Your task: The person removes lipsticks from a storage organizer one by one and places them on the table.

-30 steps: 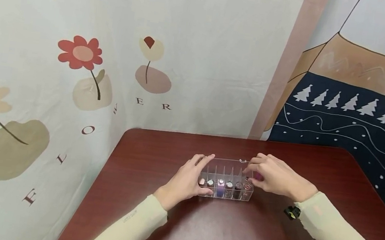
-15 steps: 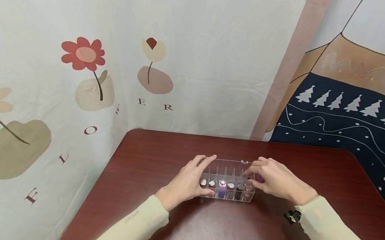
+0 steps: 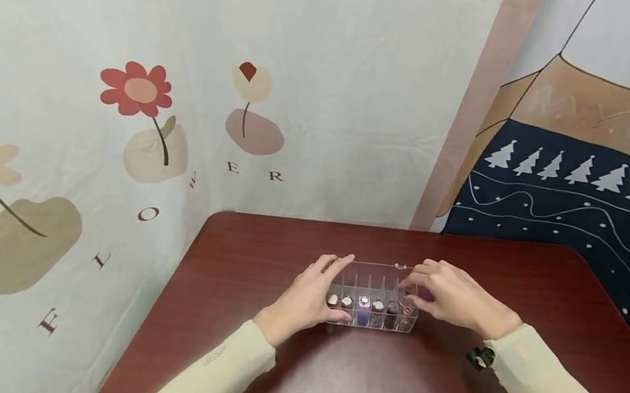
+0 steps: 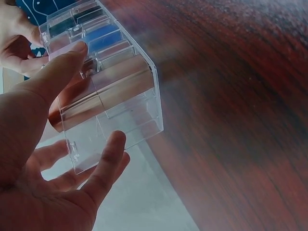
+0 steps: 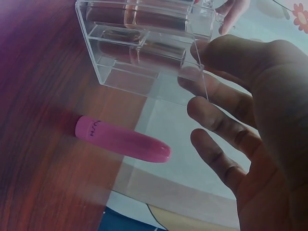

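A clear plastic lipstick organizer (image 3: 370, 322) with an open compartmented top sits on the table; a clear panel (image 3: 375, 269) stands up along its back. Several tubes stand in its slots, among them a purple one (image 3: 363, 310) and a copper-coloured one (image 4: 108, 89). My left hand (image 3: 301, 298) grips the organizer's left end, thumb in front and fingers behind. At the right end, my right hand (image 3: 454, 298) has thumb and forefinger about the organizer's upper corner; its other fingers (image 5: 219, 125) are spread loosely. Beside that end, a pink lipstick tube (image 5: 122, 138) stands apart on the table.
The dark red wooden table (image 3: 361, 388) has rounded far corners. Behind it hang a pale flower-printed cloth (image 3: 334, 93) and a dark blue cloth with tree prints (image 3: 576, 211). A small black device (image 3: 480, 358) sits under the right wrist.
The head view has shifted slightly, moving the whole scene a little to the right. Both hands, the organizer and the pink tube keep nearly the same places relative to one another.
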Motion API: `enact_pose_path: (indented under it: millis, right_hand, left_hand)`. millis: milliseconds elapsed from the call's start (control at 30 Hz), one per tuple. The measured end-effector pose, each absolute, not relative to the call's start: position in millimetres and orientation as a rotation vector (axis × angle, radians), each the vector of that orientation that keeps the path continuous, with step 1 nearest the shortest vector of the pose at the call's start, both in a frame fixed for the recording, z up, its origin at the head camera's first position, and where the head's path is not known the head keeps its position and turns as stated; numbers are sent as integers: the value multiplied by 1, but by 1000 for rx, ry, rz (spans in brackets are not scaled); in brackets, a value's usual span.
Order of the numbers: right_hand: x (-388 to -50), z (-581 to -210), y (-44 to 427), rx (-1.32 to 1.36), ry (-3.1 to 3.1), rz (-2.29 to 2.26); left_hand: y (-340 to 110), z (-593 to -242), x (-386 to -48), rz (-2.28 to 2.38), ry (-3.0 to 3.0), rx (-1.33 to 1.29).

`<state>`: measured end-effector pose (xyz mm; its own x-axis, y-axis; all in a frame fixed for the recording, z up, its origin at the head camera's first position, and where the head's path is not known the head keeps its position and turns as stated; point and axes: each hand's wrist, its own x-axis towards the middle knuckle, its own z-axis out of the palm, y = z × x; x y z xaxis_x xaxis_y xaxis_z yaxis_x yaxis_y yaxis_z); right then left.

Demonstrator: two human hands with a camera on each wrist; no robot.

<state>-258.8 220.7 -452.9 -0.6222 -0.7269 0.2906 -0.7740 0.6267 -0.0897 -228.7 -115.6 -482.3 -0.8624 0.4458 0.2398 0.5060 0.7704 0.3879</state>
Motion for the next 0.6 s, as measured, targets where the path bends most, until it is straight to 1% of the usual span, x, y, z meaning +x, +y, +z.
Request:
enact_pose_path:
  millis: [600]
  right_hand:
    - [-257,-450,225,1201,-2525,341]
  left_hand:
    - [-117,-480,-226,-706,-2831,-768]
